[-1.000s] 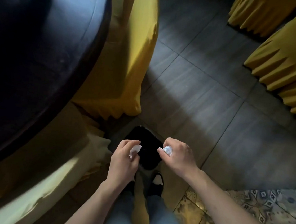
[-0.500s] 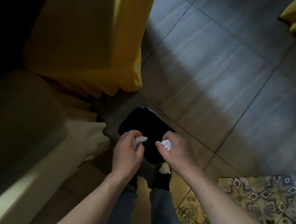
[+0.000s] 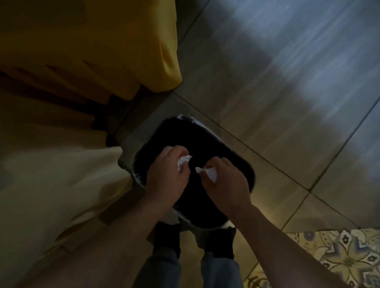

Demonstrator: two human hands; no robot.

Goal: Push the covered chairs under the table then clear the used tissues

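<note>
While poised over the bin point(image 3: 241, 158), both hands point(image 3: 195, 179) pinch tissues point(image 3: 183, 162).

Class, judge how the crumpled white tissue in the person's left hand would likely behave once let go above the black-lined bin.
The crumpled white tissue looks soft and crushable, since it bunches inside the left hand. It is probably very light and may drift. It should not roll far, as it hangs over the black-lined bin.

Glossy floor tiles point(image 3: 271, 86) — matt cloth chair cover point(image 3: 79, 28).
</note>
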